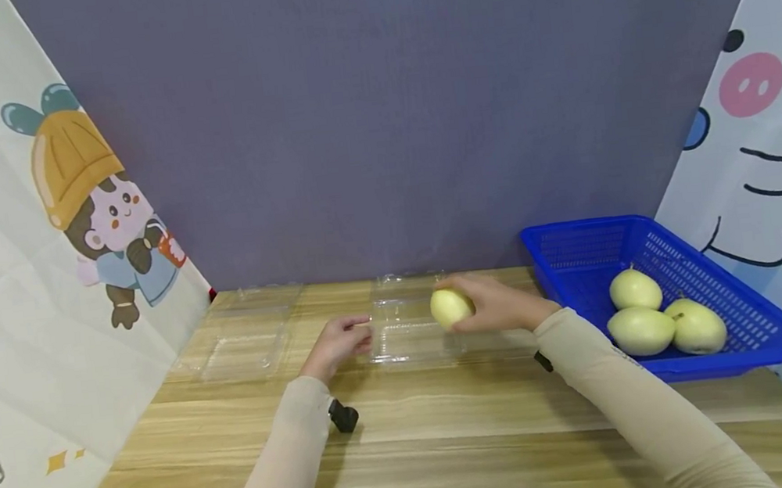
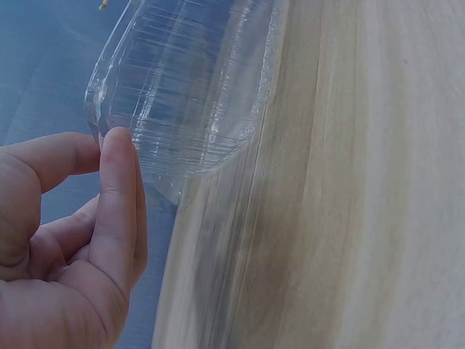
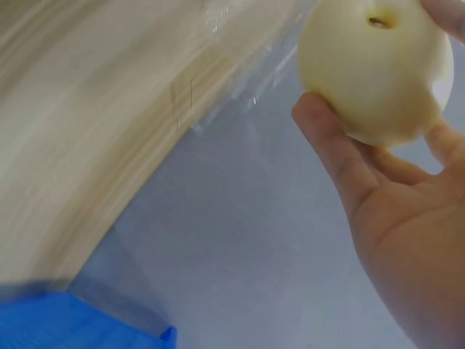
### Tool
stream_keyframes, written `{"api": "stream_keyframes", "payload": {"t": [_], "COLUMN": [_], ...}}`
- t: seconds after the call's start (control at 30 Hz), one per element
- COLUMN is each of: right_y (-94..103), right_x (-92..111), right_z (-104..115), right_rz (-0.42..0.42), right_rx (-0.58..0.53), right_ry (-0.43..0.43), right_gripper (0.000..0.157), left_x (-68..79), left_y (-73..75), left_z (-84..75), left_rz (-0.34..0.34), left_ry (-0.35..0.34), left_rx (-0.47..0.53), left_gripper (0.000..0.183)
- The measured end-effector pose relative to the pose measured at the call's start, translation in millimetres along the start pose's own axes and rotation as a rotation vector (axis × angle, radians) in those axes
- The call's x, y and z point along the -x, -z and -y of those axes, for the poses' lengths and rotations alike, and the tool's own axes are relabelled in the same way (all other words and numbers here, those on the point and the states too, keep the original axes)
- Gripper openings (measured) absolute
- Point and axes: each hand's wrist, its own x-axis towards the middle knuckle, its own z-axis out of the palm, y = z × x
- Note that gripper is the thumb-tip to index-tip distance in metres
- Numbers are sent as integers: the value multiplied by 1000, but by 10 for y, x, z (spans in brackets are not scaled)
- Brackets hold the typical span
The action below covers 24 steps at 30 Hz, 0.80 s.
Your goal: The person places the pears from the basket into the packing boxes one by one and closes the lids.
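My right hand (image 1: pixel 485 303) grips a pale yellow pear (image 1: pixel 450 309) over the right side of a clear plastic clamshell container (image 1: pixel 407 340). Up close in the right wrist view, fingers and thumb wrap the sides of the pear (image 3: pixel 378 73), its dimpled end facing the camera. At the container's left side is my left hand (image 1: pixel 342 344). The left wrist view has its thumb and a finger pinching the rim of the container (image 2: pixel 189 94). That container stands with its lid folded back toward the wall.
To the right, a blue plastic basket (image 1: pixel 741 359) holds three more pears (image 1: pixel 640 330). A second clear container (image 1: pixel 242 356), also open, lies on the left of the wooden table (image 1: pixel 446 451). A grey-blue wall panel (image 1: pixel 351 122) rises behind, with printed cloths at both sides.
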Motion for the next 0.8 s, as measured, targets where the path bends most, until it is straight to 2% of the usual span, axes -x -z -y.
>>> {"api": "stream_keyframes", "payload": {"t": [0.37, 0.8], "right_y": [-262, -536], "right_x": [-139, -243], "right_z": [32, 122], "right_rz": [-21, -1], "right_rx": [-46, -77], "right_ry": [17, -70], "right_gripper": [73, 76], "left_x": [9, -23], "left_y": [5, -13], "left_z": [6, 12], "left_rz": [-7, -19], "left_ry": [-6, 8], "left_rx": [-5, -12], "left_gripper": [42, 42]}}
